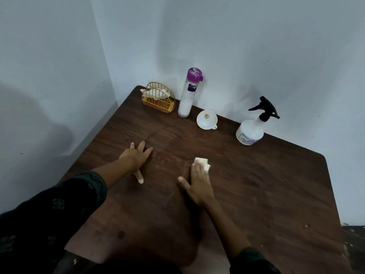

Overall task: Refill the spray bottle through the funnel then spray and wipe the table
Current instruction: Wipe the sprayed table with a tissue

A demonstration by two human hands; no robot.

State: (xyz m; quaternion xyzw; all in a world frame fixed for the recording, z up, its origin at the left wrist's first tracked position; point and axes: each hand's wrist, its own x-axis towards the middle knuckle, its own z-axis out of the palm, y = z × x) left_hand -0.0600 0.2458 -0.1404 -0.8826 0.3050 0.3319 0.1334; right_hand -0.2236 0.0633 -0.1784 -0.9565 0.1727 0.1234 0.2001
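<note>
Right hand, fingers straight, pressing white tissue on table; left hand splayed flat, empty; spray bottle upper right

The person wears dark sleeves, apparently patterned in green.

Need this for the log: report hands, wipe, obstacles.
Right hand flat, pressing white tissue on table. Left hand spread flat on table. Spray bottle, funnel at back edge, apart from both hands.
</note>
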